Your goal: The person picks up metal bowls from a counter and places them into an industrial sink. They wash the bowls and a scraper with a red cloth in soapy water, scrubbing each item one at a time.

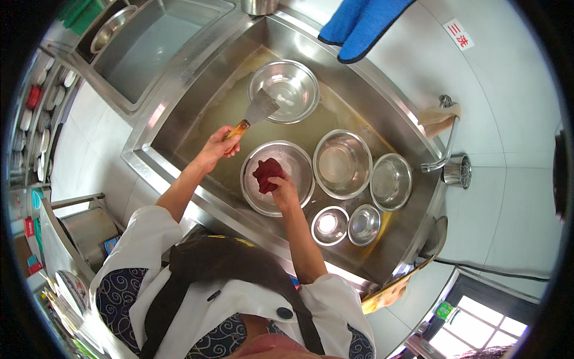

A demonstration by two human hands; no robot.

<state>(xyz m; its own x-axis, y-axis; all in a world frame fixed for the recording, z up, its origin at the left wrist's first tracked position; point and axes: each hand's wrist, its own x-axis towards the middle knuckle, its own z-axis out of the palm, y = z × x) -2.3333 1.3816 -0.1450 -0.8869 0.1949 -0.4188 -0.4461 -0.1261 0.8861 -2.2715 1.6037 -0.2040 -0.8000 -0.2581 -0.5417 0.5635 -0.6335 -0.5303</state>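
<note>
My left hand [220, 146] grips the wooden handle [237, 130] of a metal scraper, whose broad, dirty-looking blade [261, 107] overlaps the near edge of a large steel bowl [299, 87]. Bunched in my right hand [285, 190] is a dark red cloth [267, 174], held over a second large steel bowl [253, 197]. To the right of it sit a deep steel bowl [343, 164] and a smaller one [391, 181]. Two little steel bowls [330, 225] stand nearer me. All of them are in a wide steel sink [215, 103] with cloudy, yellowish water on its bottom.
Blue gloves or cloths [367, 27] hang over the sink's far rim. A faucet [450, 143] with a beige cloth [439, 117] on it reaches in at the right, beside a steel cup [457, 172]. Another basin [148, 54] adjoins at upper left. Dish shelves [40, 116] stand far left.
</note>
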